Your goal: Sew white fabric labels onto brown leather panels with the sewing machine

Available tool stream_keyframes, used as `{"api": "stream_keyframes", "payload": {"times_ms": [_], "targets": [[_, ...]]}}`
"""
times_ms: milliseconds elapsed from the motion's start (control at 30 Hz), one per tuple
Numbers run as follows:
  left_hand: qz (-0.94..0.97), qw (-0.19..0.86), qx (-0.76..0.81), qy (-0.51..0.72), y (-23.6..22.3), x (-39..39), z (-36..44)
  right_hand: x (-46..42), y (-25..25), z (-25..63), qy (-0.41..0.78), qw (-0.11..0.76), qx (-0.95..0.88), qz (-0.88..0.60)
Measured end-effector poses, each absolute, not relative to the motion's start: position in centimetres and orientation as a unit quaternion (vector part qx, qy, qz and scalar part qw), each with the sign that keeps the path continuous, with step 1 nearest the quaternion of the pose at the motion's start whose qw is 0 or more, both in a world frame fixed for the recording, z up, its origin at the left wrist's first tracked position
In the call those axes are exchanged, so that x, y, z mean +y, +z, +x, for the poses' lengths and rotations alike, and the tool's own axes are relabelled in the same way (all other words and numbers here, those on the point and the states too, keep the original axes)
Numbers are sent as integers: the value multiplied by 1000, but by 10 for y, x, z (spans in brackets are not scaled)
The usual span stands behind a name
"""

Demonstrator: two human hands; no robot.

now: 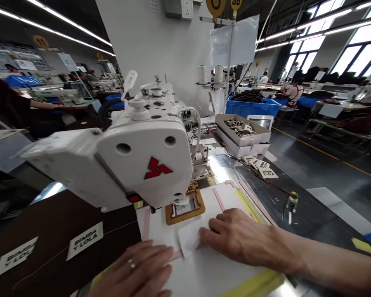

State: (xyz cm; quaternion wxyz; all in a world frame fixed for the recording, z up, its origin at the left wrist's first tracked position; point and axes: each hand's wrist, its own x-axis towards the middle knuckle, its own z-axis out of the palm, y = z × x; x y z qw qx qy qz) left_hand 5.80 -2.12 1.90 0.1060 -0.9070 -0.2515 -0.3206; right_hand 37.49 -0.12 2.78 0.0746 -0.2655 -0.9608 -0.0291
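My right hand (235, 235) pinches the edge of a blank white square piece (187, 239) lying low over a white board (210, 268) edged with pink and yellow tape. Flat on the board's left side rests my left hand (142, 268), fingers stretched out, a ring on one; nothing shows in it. Just beyond both hands, a tan clamp frame (169, 216) sits beneath the head of a white sewing machine (145, 161). Dark brown fabric (49, 218) spreads to the left, bearing two white "BIMBA Y LOLA" labels (85, 240) joined by a loose thread.
Several printed labels (268, 173) lie on the dark tabletop at right, near a small wired switch (292, 202). Behind them stands a cardboard box (256, 138) filled with labels. Farther back are a blue crate (253, 108) and thread cones (203, 74). Other people sit at distant machines.
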Motion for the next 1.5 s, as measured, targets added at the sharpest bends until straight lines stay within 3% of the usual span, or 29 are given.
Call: {"api": "stream_keyframes", "payload": {"times_ms": [67,200,367,567,800,1067,1500], "targets": [[-902,136,-243,-330,15,-24,78,2,25,365,-15,68,-959,-276],[-936,199,-236,-167,23,-22,89,0,19,361,-14,152,-939,-307],[-962,127,-218,-100,36,-7,76,-7,4,355,11,246,-936,-251],[-975,61,-202,-69,33,11,61,-2,4,353,80,154,-950,-261],[-955,127,-232,-131,17,8,55,-10,10,347,106,95,-939,-314],[-951,127,-255,-120,11,7,55,-10,5,340,83,110,-940,-313],[-940,33,-317,-119,-9,-1,55,-6,11,339,110,138,-937,-303]]}}
